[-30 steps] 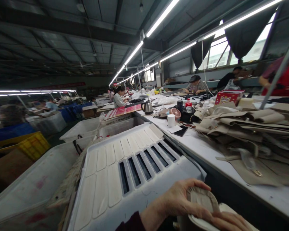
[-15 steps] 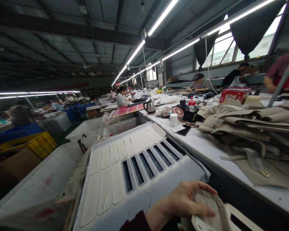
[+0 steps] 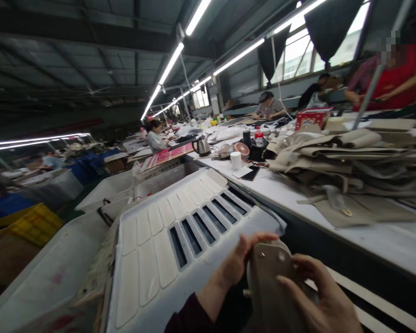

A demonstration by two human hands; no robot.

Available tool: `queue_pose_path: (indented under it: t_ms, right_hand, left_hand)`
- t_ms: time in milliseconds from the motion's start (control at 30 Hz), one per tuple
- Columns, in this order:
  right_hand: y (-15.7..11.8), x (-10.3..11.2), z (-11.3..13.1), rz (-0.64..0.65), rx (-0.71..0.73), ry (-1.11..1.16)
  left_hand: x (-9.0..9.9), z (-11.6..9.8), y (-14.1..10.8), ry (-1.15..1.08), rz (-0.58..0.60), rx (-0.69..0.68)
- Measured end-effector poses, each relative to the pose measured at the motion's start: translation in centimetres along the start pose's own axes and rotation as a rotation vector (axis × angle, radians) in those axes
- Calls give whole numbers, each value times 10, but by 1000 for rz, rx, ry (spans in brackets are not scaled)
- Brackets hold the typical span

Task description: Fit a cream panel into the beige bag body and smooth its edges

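A taupe leather-like piece with a rounded top and small metal studs is held up low in the view, close to me. My left hand grips its left upper edge, the fingers reaching over the top. On the other side, my right hand holds it with the thumb on its face and the fingers bent around the right edge. The lower part of the piece runs into shadow. Left of the hands, a white slotted board carries flat cream rounded strips.
A long white table to the right bears a heap of taupe leather pieces, a white cup, a fan and a kettle. White bins stand to the left. Several people work farther back.
My right hand has come into view and onto the piece. The piece has turned upright, showing its taupe studded face instead of the paler side. The camera view has shifted.
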State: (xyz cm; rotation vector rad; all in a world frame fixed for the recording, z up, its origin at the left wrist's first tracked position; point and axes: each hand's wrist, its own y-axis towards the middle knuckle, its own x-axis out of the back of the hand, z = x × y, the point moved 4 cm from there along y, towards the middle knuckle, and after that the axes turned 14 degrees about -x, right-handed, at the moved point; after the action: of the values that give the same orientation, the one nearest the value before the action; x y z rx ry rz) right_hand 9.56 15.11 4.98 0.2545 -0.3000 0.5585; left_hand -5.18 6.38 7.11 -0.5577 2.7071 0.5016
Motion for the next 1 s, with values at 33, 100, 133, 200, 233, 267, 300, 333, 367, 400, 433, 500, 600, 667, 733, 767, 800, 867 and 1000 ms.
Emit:
queue_pose_path:
  t_ms: [33, 100, 133, 200, 233, 267, 300, 333, 367, 400, 433, 500, 600, 667, 733, 767, 800, 867, 1000]
  right_hand:
    - [0, -2, 0, -11, -37, 11]
    - [-4, -5, 0, -3, -103, 39]
    - [-6, -7, -1, 15, -142, 53]
    - [-11, -12, -2, 58, -209, 74]
    - [-14, -13, -1, 71, -219, 78]
    - [-15, -14, 0, 76, -216, 76]
    - [-17, -15, 0, 75, -208, 72]
    - [-18, -15, 1, 72, -197, 69]
    - [-18, -15, 2, 69, -190, 65]
    - [-18, -16, 3, 67, -188, 61]
    - [-18, -16, 3, 63, -189, 57]
    - [-19, -18, 2, 62, -195, 47]
    - [-18, -20, 0, 71, -207, 47]
    - [-18, -21, -1, 81, -212, 60]
    - [-18, -22, -2, 96, -214, 70]
    - [-18, -22, -3, 98, -216, 72]
    - [-17, -23, -3, 98, -220, 75]
    - [-16, -24, -3, 98, -223, 87]
    - [-10, -25, 0, 99, -229, 104]
  left_hand:
    - [0, 2, -2, -17, -37, -7]
    - [3, 6, -6, 32, -99, -31]
    - [4, 9, -7, 72, -124, -37]
    - [4, 14, -9, 151, -182, -56]
    - [3, 16, -9, 182, -222, -62]
    - [2, 17, -10, 205, -265, -63]
    - [0, 18, -10, 226, -305, -63]
    - [-2, 19, -10, 252, -335, -62]
    - [-3, 20, -10, 281, -356, -60]
    - [-4, 20, -10, 308, -370, -58]
    - [-5, 21, -10, 333, -382, -58]
    - [-4, 21, -10, 380, -406, -61]
    - [-4, 22, -11, 427, -432, -59]
    - [-4, 21, -12, 449, -445, -61]
    - [-6, 20, -11, 462, -451, -60]
    - [-7, 19, -10, 465, -452, -58]
    - [-7, 19, -10, 468, -454, -55]
    - [-8, 19, -9, 470, -458, -52]
    - [-6, 20, -11, 463, -471, -59]
